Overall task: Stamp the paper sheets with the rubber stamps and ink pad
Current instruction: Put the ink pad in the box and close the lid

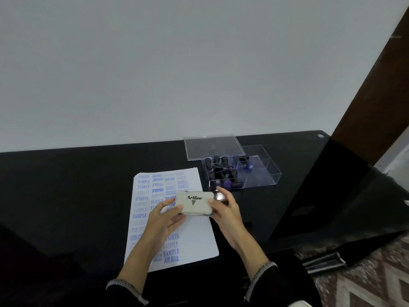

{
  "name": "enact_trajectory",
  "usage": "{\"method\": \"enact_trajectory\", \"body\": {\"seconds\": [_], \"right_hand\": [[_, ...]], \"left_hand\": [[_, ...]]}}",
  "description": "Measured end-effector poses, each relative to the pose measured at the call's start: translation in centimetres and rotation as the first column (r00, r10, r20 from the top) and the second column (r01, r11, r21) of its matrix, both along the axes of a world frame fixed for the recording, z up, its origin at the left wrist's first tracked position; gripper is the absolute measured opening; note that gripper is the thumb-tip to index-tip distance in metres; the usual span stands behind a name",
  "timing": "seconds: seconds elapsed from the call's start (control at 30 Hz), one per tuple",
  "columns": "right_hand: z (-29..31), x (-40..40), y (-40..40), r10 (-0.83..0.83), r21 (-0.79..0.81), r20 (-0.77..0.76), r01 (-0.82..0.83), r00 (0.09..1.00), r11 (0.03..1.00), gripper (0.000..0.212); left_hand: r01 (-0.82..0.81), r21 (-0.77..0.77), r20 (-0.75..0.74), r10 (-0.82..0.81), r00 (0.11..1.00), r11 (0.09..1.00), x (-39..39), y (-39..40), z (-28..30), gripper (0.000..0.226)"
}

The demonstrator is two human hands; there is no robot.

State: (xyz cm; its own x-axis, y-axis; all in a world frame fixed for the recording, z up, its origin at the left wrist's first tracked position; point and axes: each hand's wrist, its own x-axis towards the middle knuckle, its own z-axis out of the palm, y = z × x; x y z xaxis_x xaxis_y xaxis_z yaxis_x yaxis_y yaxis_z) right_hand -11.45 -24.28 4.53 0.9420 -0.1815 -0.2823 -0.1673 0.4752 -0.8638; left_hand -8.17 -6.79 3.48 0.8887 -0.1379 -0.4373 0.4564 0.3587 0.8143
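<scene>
Both hands on the ink pad

Together, the left hand (pixel 164 214) and right hand (pixel 228 209) hold the closed Artline ink pad (pixel 194 203) above the paper sheets (pixel 199 231), each grip curled round one end of the case. Behind them on the black bench (pixel 66 185), rubber stamps (pixel 221 171) lie in a clear box (pixel 263 176), whose lid (pixel 212 146) leans beside it.
</scene>
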Motion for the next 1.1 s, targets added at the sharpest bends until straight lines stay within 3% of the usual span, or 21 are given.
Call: {"method": "enact_trajectory", "body": {"seconds": [0.07,0.17,0.27,0.33,0.47,0.57,0.63,0.83,1.0,1.1], "right_hand": [[-0.3,0.0,0.2,0.024,0.032,-0.055,-0.022,0.998,0.999,0.046],[-0.4,-0.1,0.2,0.006,-0.091,-0.107,-0.016,0.994,0.996,0.048],[0.6,0.0,-1.0,-0.075,-0.154,-0.035,0.069,0.997,0.986,0.042],[2.0,0.4,-2.6,-0.167,-0.213,0.027,0.169,0.986,0.962,0.035],[4.5,1.7,-7.7,-0.414,-0.367,0.142,0.436,0.899,0.822,0.028],[5.2,2.6,-11.5,-0.524,-0.562,0.228,0.551,0.820,0.617,0.027],[5.4,3.2,-13.3,-0.550,-0.618,0.265,0.578,0.792,0.533,0.029],[4.8,5.7,-15.5,-0.455,-0.783,0.263,0.464,0.851,0.414,0.034],[3.8,8.2,-15.2,-0.352,-0.873,0.138,0.281,0.926,0.399,0.030],[3.1,8.8,-14.4,-0.394,-0.897,0.098,0.253,0.914,0.363,0.026]], "left_hand": [[-0.014,0.001,0.015,0.014,1.000,1.000,0.0,-0.1,-0.1,0.037],[0.021,0.041,0.064,-0.024,0.998,0.999,0.0,-0.6,-0.1,0.040],[0.077,0.065,0.132,-0.085,0.987,0.995,0.3,-1.7,0.4,0.041],[0.099,0.200,0.237,-0.146,0.960,0.975,0.8,-2.6,0.7,0.041],[0.016,0.569,0.443,-0.323,0.836,0.822,1.5,-4.4,0.1,0.049],[-0.027,0.739,0.442,-0.453,0.774,0.674,2.0,-5.2,-0.9,0.074],[-0.027,0.833,0.392,-0.556,0.732,0.552,2.2,-5.4,-1.5,0.089],[-0.165,0.965,0.263,-0.749,0.609,0.205,2.3,-5.8,-2.9,0.102],[-0.191,0.970,0.236,-0.761,0.604,0.149,2.4,-5.8,-2.9,0.098],[-0.194,0.975,0.206,-0.770,0.603,0.109,2.4,-5.8,-2.9,0.098]]}}
